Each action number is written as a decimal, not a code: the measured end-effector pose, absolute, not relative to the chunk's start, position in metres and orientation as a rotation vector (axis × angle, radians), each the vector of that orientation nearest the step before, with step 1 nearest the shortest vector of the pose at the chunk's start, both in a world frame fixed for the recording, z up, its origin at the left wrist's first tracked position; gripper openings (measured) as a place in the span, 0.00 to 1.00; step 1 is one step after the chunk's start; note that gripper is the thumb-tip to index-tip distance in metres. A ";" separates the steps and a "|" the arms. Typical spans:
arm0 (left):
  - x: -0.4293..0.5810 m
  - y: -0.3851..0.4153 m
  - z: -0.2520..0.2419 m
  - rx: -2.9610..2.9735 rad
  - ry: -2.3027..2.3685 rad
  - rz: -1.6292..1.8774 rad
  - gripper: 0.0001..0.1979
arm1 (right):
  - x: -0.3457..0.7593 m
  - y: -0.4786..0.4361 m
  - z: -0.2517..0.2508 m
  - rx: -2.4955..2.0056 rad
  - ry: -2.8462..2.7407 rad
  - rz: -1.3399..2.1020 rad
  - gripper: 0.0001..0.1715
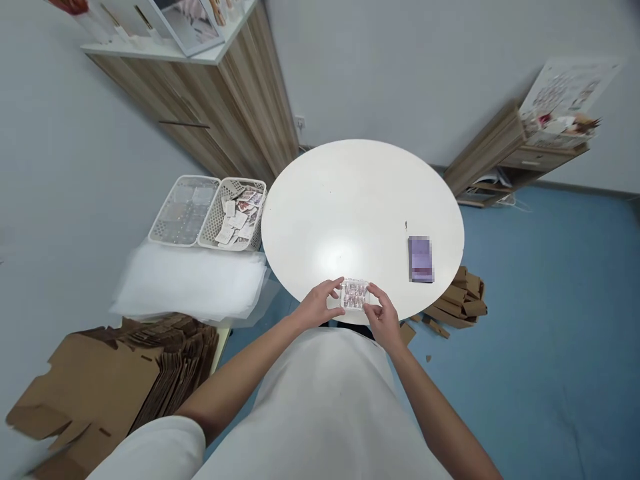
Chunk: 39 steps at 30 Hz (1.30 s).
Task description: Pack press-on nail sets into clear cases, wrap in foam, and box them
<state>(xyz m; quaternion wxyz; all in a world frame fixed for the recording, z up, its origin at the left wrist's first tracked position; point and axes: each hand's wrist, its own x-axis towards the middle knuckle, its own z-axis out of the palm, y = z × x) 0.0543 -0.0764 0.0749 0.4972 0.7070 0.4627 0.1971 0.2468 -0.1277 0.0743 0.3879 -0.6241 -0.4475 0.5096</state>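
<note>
Near the front edge of the white oval table (360, 193), a small clear plastic case (355, 295) is between my two hands. Inside it lie several shiny pinkish pieces in rows, which look like press-on nails. My left hand (319, 304) grips the case's left edge, with the index finger at the far corner and the thumb at the near one. On the right edge, my right hand (383, 319) pinches the case between thumb and fingers. Whether the case rests on the table or is slightly raised, I cannot tell.
A pixelated purple item (421, 259) lies on the table's right side. To the left stand a basket of cards (203, 237) and a basket of clear cases (156, 230), above white sheets (190, 280) and folded cardboard boxes (100, 373). More cardboard (457, 300) lies on the floor at right.
</note>
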 end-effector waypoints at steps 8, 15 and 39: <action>0.062 -0.077 0.067 1.593 1.365 0.522 0.36 | 0.261 -0.099 0.071 -1.488 -1.398 1.371 0.28; 0.038 -0.063 0.062 1.508 1.580 0.587 0.29 | 0.233 -0.053 0.058 -1.465 -1.434 1.443 0.26; -0.117 0.040 -0.015 1.297 1.619 0.583 0.31 | 0.043 0.071 -0.005 -1.684 -1.653 1.339 0.24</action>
